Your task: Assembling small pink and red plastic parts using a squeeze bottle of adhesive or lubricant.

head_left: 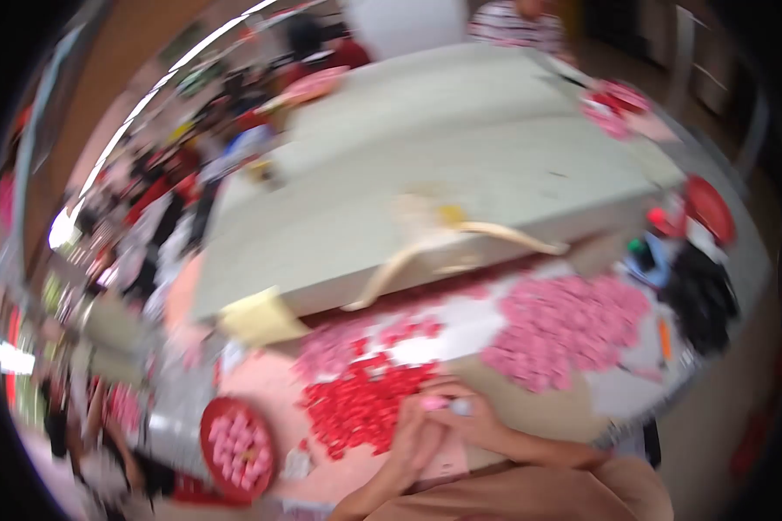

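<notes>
Hands, pair: brought together low in view, close to the torso, fingers curled inward and nearly meeting.
Left hand [411, 430]: closed round the pink piece from the left; exact fingertip contact lost to blur.
Right hand [480, 418]: folded round the grey-silver item from the right; grip likewise blurred.
Pink piece [434, 403]: between the hands, nearer the left; small, smooth-looking, bright pink, slightly longer crosswise than deep; outline too soft for an exact form.
Grey-silver item [461, 406]: just right of the pink piece, roughly in one left-to-right line with it; small, pale, rounded; touching or apart, cannot tell.
Red heap [356, 408]: just left of and beyond the left hand; many small glossy red pieces, loosely spread.
Pink heap [573, 326]: beyond and right of the right hand; dense, matt-looking, duller pink.
Beige board [547, 408]: partly under the pink heap, just beyond the right forearm.
Red basin [268, 460]: well left of both hands; round, filled with light-pink pieces.
</notes>
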Available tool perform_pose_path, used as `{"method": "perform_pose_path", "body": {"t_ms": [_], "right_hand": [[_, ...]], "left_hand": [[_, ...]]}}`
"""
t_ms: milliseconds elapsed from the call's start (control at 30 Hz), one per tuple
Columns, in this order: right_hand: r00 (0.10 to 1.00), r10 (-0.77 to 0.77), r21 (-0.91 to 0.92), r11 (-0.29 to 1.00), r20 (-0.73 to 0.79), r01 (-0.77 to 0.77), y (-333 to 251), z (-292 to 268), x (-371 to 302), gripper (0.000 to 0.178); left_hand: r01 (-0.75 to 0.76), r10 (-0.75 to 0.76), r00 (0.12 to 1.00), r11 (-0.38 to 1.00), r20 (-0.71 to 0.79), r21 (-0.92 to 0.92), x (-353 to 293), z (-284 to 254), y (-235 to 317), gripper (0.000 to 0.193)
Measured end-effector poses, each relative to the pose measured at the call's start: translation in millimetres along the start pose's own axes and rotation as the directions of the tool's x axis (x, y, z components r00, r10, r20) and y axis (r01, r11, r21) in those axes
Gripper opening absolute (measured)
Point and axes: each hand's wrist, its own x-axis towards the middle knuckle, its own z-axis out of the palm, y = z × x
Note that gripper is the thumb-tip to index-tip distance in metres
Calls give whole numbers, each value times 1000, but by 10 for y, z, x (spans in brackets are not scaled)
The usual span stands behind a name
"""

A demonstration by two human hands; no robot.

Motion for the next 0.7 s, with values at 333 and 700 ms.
{"method": "perform_pose_path", "body": {"t_ms": [333,700], "right_hand": [[998,57,87,995,-2,-57,31,176,-19,30],[996,83,105,991,-35,-79,9,141,-24,29]], "left_hand": [[-35,50,997,965,52,-259,-55,-128,-34,11],[7,6,999,965,47,-262,-18,-41,-34,11]]}}
